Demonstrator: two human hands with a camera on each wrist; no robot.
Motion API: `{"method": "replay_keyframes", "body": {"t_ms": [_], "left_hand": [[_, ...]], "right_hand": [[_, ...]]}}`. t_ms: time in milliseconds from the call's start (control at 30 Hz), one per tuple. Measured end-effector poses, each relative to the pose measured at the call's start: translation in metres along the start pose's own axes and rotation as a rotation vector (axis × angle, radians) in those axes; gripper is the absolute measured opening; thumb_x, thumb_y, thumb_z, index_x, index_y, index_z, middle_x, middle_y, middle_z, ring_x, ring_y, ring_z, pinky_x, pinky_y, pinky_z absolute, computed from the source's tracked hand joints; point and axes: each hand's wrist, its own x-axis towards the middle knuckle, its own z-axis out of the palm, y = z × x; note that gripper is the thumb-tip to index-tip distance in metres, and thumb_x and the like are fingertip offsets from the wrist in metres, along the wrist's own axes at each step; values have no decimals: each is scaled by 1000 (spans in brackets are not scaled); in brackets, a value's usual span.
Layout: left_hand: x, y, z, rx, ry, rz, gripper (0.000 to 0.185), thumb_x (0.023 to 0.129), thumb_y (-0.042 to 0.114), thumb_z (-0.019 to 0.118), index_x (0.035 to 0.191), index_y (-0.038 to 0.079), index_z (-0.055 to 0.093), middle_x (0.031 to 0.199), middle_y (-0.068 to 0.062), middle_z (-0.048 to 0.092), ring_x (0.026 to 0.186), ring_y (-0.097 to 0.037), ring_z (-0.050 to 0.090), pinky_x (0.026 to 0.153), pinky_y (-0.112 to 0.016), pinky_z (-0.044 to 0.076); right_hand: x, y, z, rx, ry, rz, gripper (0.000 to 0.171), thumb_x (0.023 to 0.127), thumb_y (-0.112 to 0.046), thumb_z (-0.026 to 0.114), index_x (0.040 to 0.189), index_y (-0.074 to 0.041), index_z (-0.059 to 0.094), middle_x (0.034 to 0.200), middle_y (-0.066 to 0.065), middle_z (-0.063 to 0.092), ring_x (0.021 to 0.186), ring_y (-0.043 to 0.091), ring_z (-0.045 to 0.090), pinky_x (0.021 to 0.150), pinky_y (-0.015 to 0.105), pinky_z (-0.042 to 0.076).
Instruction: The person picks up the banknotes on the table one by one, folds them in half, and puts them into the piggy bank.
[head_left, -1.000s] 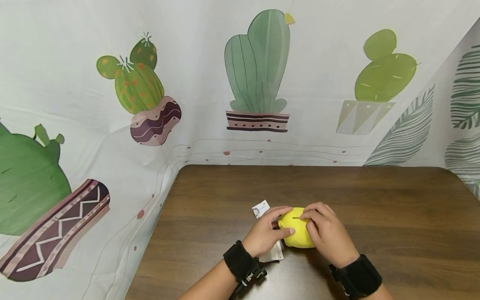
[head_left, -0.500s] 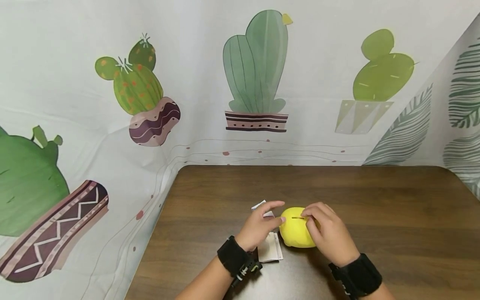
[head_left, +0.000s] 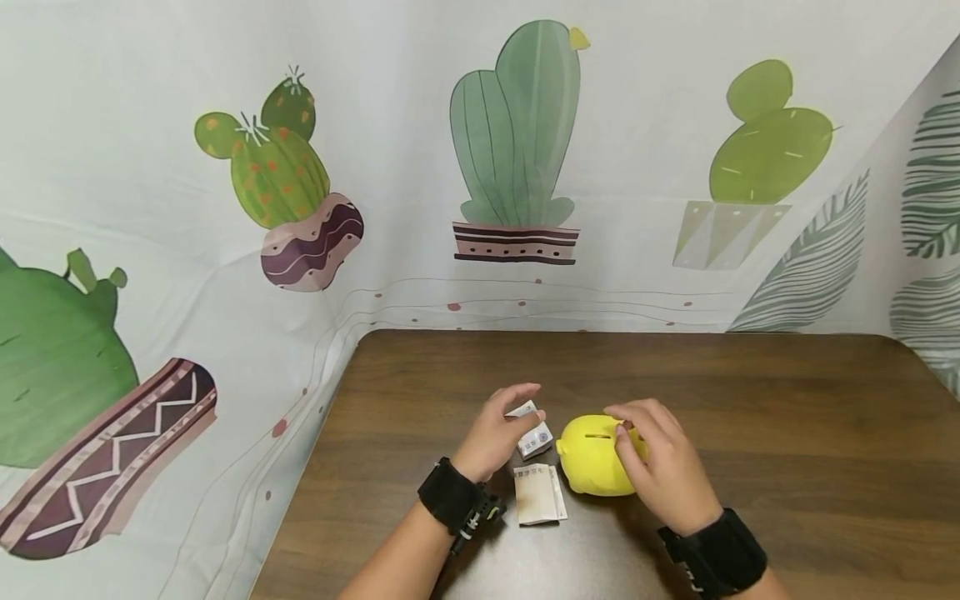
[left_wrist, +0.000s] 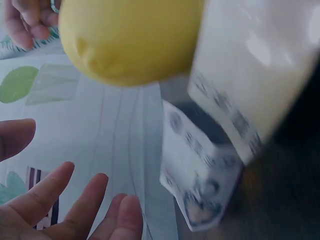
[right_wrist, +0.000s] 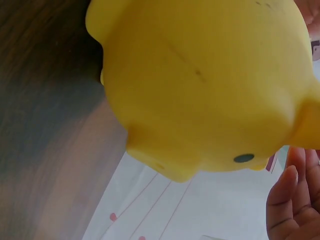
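Observation:
A yellow piggy bank (head_left: 592, 462) stands on the brown table (head_left: 787, 433), its slot facing up. My right hand (head_left: 618, 423) rests on its right side with relaxed fingers; in the right wrist view the fingertips (right_wrist: 292, 200) stand just off the bank (right_wrist: 200, 85). My left hand (head_left: 519, 410) hovers to the bank's left, fingers spread, over a small folded note (head_left: 536, 440). In the left wrist view the fingers (left_wrist: 75, 200) are straight and apart from that note (left_wrist: 200, 165). A second folded note (head_left: 538, 493) lies flat nearer me.
A cloth printed with cacti (head_left: 517, 133) hangs behind and to the left of the table. The table's left edge (head_left: 315, 450) lies close to my left forearm. Both wrists wear black straps.
My left hand has let go of the piggy bank and moved left and away to the small folded note, uncovering the flat note. My right hand stays on the bank.

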Motion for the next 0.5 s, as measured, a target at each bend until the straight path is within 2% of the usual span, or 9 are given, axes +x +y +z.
{"method": "replay_keyframes", "body": {"t_ms": [233,500], "left_hand": [[7,-12,-7,118,34,-9,48,96,19,64,142,8,56,147,-18,49,135,-39,50,109,-52,46],[12,-23,-13,211,37,-48,55,91,22,71,143,11,55,148,-14,49,136,-34,48,109,-53,43]], "right_hand": [[0,0,0,11,2,8,34,83,9,67,112,-9,72,106,-2,67,91,11,58,85,12,42],[-1,-1,0,7,-23,37,31,85,8,67,109,-10,72,107,-4,66,93,10,58,85,11,42]]}}
